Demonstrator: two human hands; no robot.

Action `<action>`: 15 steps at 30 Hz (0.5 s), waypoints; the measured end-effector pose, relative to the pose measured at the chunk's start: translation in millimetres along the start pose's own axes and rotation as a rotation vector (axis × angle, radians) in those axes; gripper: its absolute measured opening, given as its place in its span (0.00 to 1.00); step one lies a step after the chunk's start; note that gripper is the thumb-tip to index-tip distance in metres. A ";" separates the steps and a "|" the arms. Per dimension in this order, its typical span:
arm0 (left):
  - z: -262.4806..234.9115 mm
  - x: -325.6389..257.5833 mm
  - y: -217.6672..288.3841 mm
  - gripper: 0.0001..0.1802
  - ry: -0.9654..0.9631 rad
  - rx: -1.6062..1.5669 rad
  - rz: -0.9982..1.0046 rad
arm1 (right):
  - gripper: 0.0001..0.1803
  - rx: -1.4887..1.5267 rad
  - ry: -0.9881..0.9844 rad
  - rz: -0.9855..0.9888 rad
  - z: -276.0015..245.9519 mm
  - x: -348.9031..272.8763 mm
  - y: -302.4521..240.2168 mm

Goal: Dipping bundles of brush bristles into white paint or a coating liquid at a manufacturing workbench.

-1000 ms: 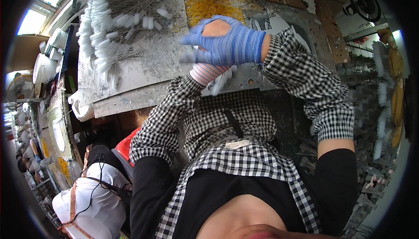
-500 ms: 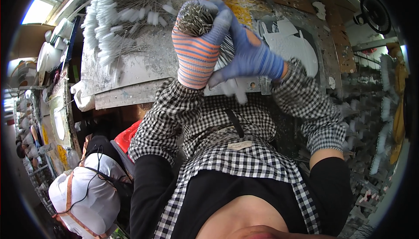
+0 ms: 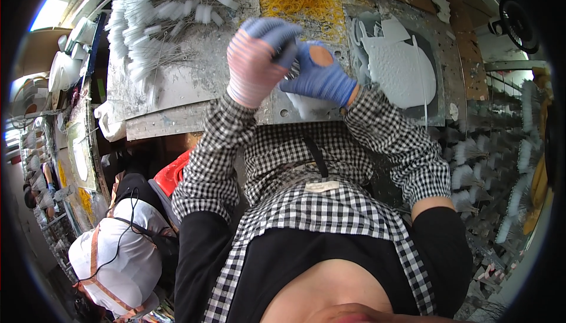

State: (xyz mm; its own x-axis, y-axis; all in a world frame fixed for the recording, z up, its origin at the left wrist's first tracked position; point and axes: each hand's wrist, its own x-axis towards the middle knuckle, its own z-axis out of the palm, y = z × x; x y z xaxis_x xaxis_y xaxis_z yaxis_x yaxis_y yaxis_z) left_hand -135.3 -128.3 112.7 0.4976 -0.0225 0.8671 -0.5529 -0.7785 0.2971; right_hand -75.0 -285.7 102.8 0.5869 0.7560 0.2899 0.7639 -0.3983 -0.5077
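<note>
Both my hands wear knitted work gloves and meet above the near edge of the worktable (image 3: pixel 200 96). My right hand (image 3: pixel 321 81), in a blue glove with a round hole on its back, is closed around a bundle of wire-stemmed brushes (image 3: pixel 293 73). Metal stems show between the hands, and blurred white bristles hang beneath the right one. My left hand (image 3: pixel 253 60), in an orange-and-blue striped glove, curls over the stem end of the bundle. Motion smears its fingers, and the stem tips are hidden under them.
Loose white brushes with thin wire stems (image 3: pixel 132 28) are heaped at the table's left. Yellow rubber bands (image 3: pixel 303 4) lie scattered at the back. To the right is a board coated with white paste (image 3: pixel 398 66). A person in white (image 3: pixel 127 249) is at lower left; a black fan (image 3: pixel 519 25) stands far right.
My left hand has turned over the stem ends, covering the wire tips seen before. My right hand has shifted slightly left and down, uncovering more of the yellow bands.
</note>
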 end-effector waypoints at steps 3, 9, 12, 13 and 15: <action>11.7 25.6 1.5 0.14 -0.032 -0.083 0.003 | 0.22 -0.048 0.030 -0.330 -5.7 26.3 32.2; 3.6 60.0 38.5 0.16 -0.107 -0.109 0.237 | 0.22 0.276 0.410 -0.221 -1.0 0.9 22.0; 26.8 29.9 21.4 0.11 -0.212 -0.009 0.184 | 0.19 -0.228 0.342 -0.206 42.9 -15.9 77.4; 24.4 22.0 33.1 0.12 -0.286 -0.042 0.132 | 0.19 -0.214 0.297 -0.182 48.1 -20.9 81.4; 15.4 -8.8 48.1 0.10 -0.198 0.005 0.441 | 0.18 -0.179 0.235 -0.153 45.3 -29.0 38.0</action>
State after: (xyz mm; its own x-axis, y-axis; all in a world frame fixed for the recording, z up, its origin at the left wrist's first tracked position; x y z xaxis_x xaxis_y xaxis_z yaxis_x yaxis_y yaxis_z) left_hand -156.0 -175.2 113.3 0.3345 -0.4696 0.8171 -0.7369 -0.6707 -0.0839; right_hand -75.2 -299.2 38.4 0.4916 0.6818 0.5417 0.8708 -0.3904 -0.2989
